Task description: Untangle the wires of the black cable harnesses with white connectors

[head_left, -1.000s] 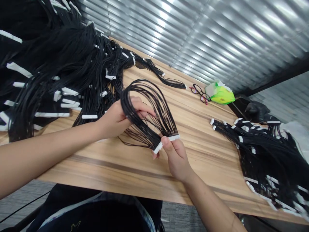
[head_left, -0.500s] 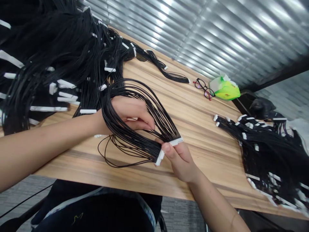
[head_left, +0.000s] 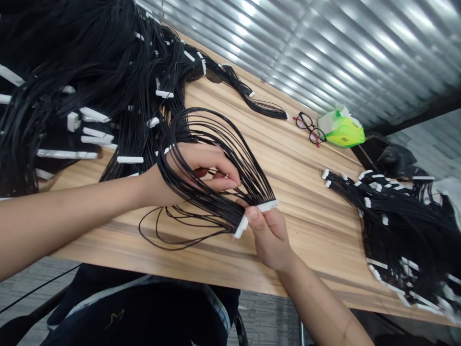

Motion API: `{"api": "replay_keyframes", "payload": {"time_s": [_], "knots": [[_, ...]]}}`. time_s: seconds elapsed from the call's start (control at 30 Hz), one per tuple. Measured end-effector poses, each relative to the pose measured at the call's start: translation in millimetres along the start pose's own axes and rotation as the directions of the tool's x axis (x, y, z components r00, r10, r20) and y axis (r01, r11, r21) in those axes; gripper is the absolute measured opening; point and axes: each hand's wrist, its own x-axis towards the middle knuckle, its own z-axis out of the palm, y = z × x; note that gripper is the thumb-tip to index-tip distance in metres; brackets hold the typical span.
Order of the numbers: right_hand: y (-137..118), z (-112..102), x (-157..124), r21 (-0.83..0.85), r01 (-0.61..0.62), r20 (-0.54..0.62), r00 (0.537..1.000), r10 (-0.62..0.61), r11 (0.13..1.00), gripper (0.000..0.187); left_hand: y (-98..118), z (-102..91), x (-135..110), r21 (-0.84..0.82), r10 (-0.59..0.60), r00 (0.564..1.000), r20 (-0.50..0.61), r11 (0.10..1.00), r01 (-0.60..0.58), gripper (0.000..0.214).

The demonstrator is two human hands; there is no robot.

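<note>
A looped wire harness of many thin black wires hangs over the table, with a white connector at each end. My right hand pinches both ends together, its thumb across them: one connector points to the right and the other slants down to the left. Through the loop reaches my left hand, wires draped over its wrist and back. Its thumb and index finger are pinched near the inner wires; whatever sits between the tips is too small to make out. A few wires sag below the bundle.
Large heaps of black wire harnesses lie at left and right on the wooden table. Toward the back are a thin harness, eyeglasses and a green-white packet. A corrugated metal wall stands behind.
My left hand has shifted slightly right inside the loop, its fingertips nearer the connectors. The wires over its wrist have spread out more. My right hand keeps its grip on both connectors.
</note>
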Motion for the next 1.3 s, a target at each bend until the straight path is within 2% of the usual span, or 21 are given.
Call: {"api": "replay_keyframes", "payload": {"time_s": [0.07, 0.17, 0.27, 0.33, 0.4, 0.47, 0.57, 0.63, 0.7, 0.83, 0.97, 1.07, 1.17, 1.3], "knots": [[-0.3, -0.5, 3.4, 0.075, 0.026, -0.019, 1.0, -0.025, 0.997, 0.048, -1.0, -1.0, 1.3, -0.036, -0.071, 0.997, -0.002, 0.997, 0.071, 0.01], [-3.0, -2.4, 11.1, 0.129, 0.106, -0.185, 0.979, -0.081, 0.986, 0.043, -2.5, -4.5, 3.3, -0.021, -0.228, 0.972, 0.048, 0.973, 0.23, 0.024], [-5.4, -4.2, 16.4, 0.086, 0.193, -0.307, 0.938, -0.158, 0.977, 0.037, -2.1, -6.1, 3.4, 0.107, -0.343, 0.934, 0.1, 0.937, 0.332, 0.033], [-4.6, -4.8, 16.9, 0.024, 0.24, -0.361, 0.907, -0.216, 0.97, 0.036, -1.4, -4.8, 2.1, 0.236, -0.36, 0.932, 0.052, 0.911, 0.339, 0.031], [-1.8, -4.7, 15.4, -0.058, 0.259, -0.387, 0.884, -0.261, 0.964, 0.037, -0.4, -2.6, 0.2, 0.418, -0.28, 0.958, -0.059, 0.865, 0.279, 0.026], [1.6, -4.0, 13.3, -0.13, 0.25, -0.388, 0.878, -0.281, 0.96, 0.039, 1.8, -1.3, -1.4, 0.587, -0.126, 0.983, -0.135, 0.789, 0.182, 0.016], [5.1, -2.4, 11.0, -0.179, 0.226, -0.375, 0.884, -0.278, 0.958, 0.044, 8.2, -2.8, -2.1, 0.687, 0.092, 0.977, -0.193, 0.724, 0.068, 0.013], [6.1, -1.7, 10.5, -0.187, 0.217, -0.359, 0.892, -0.273, 0.958, 0.047, 13.5, -4.6, -1.9, 0.693, 0.164, 0.968, -0.19, 0.721, 0.014, 0.008], [7.1, -1.2, 10.1, -0.184, 0.209, -0.349, 0.9, -0.263, 0.96, 0.048, 17.4, -4.9, -1.9, 0.686, 0.249, 0.958, -0.142, 0.722, -0.086, 0.012], [11.1, -0.1, 9.0, -0.162, 0.164, -0.337, 0.918, -0.211, 0.973, 0.047, 17.7, -0.5, -3.1, 0.674, 0.441, 0.897, -0.016, 0.667, -0.316, 0.001], [13.7, 1.5, 9.2, -0.154, 0.139, -0.323, 0.929, -0.183, 0.978, 0.044, 14.8, 0.9, -4.7, 0.715, 0.428, 0.901, 0.068, 0.609, -0.343, 0.017], [12.8, 2.1, 10.5, -0.177, 0.131, -0.315, 0.931, -0.182, 0.975, 0.046, 14.5, -1.3, -6.5, 0.71, 0.381, 0.921, 0.079, 0.627, -0.321, 0.022], [12.2, 1.4, 10.9, -0.202, 0.132, -0.305, 0.933, -0.191, 0.97, 0.047, 15.0, -3.2, -6.8, 0.699, 0.357, 0.931, 0.08, 0.645, -0.308, 0.022], [15.2, -2.0, 10.0, -0.264, 0.124, -0.287, 0.937, -0.201, 0.957, 0.046, 14.7, -3.2, -2.2, 0.705, 0.386, 0.911, 0.145, 0.606, -0.369, 0.016]]}}
